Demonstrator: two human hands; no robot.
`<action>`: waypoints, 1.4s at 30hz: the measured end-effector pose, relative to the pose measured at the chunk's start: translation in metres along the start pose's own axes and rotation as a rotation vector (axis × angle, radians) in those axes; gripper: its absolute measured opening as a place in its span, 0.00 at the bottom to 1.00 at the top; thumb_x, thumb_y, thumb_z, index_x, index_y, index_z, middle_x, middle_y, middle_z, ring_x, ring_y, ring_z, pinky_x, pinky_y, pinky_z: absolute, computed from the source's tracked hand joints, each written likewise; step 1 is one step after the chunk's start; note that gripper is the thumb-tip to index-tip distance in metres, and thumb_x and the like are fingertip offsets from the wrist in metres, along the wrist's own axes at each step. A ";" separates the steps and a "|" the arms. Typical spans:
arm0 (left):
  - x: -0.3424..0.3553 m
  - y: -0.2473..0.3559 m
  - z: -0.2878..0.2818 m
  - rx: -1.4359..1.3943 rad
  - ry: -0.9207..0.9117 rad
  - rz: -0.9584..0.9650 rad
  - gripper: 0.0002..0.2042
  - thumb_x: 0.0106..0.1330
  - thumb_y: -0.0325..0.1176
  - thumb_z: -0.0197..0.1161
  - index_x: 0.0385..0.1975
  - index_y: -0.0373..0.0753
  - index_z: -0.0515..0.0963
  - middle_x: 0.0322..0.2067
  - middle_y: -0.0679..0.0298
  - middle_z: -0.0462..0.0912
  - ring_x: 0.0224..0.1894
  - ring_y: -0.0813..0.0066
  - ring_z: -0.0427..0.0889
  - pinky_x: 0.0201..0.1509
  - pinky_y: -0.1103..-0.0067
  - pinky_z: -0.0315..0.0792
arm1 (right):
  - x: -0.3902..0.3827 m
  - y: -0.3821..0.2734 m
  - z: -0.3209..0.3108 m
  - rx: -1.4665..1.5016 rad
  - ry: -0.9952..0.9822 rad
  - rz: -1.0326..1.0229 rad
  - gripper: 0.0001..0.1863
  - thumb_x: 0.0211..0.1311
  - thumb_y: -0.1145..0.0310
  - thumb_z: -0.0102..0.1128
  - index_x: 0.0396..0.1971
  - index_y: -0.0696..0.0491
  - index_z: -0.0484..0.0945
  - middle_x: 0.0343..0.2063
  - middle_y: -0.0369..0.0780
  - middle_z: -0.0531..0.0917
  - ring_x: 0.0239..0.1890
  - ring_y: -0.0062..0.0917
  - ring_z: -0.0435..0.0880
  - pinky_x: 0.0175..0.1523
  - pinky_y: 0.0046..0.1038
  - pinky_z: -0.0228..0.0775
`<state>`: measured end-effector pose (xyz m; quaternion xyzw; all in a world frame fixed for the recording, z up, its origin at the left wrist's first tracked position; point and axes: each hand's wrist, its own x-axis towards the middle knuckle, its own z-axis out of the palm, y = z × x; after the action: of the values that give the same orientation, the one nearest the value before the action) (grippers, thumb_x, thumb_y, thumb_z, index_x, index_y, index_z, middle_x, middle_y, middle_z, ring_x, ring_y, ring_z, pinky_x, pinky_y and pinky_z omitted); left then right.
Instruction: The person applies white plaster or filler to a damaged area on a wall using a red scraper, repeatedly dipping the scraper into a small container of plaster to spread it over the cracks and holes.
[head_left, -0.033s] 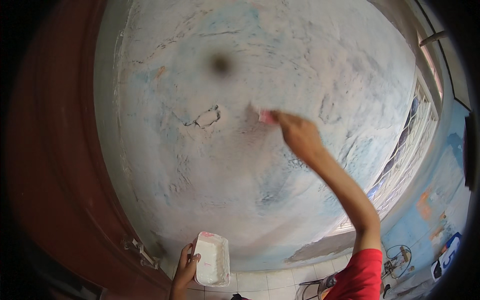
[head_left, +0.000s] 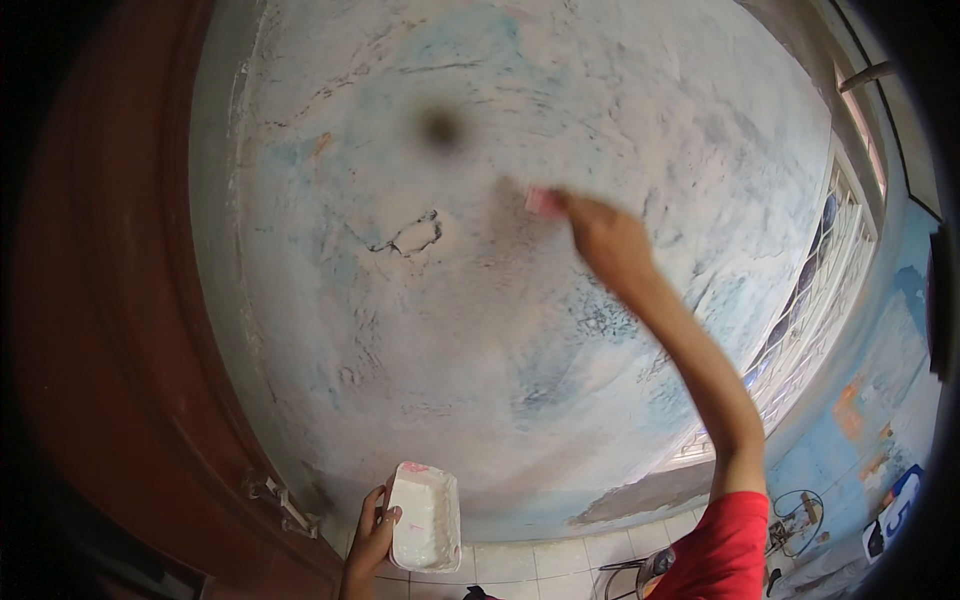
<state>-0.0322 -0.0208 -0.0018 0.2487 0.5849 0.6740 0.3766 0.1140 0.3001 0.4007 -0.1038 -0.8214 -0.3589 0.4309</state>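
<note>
My left hand point(head_left: 372, 540) grips the edge of a white rectangular paint tray point(head_left: 427, 520), fingers behind it and thumb over the rim. White paint coats its inside, and pink smears show on its top edge. Raised in front of the patchy white and blue wall point(head_left: 470, 330), my right hand point(head_left: 612, 238) is closed around a small pink-and-white paintbrush point(head_left: 543, 201). The brush is blurred by motion, and its far end is close to the wall; contact cannot be made out. A cracked, chipped patch point(head_left: 417, 235) lies left of the brush.
A dark brown door point(head_left: 120, 300) with a metal handle point(head_left: 285, 505) stands at the left. On the right is a window with a white grille point(head_left: 800, 330). Cables point(head_left: 800, 515) hang by the blue wall at lower right, above pale floor tiles point(head_left: 505, 562).
My right hand and the paintbrush have moved up and slightly right along the wall. The left hand and tray have hardly shifted.
</note>
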 end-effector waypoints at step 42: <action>-0.014 -0.001 -0.012 -0.208 -0.006 -0.091 0.31 0.64 0.39 0.57 0.67 0.35 0.61 0.58 0.53 0.72 0.61 0.59 0.70 0.64 0.67 0.66 | 0.086 0.091 -0.042 -0.197 0.247 0.091 0.16 0.69 0.71 0.46 0.54 0.52 0.76 0.46 0.48 0.83 0.48 0.42 0.83 0.50 0.39 0.76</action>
<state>-0.0325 -0.0393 -0.0032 0.1833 0.5213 0.7127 0.4321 0.1316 0.3254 0.5288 -0.1376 -0.7175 -0.4279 0.5321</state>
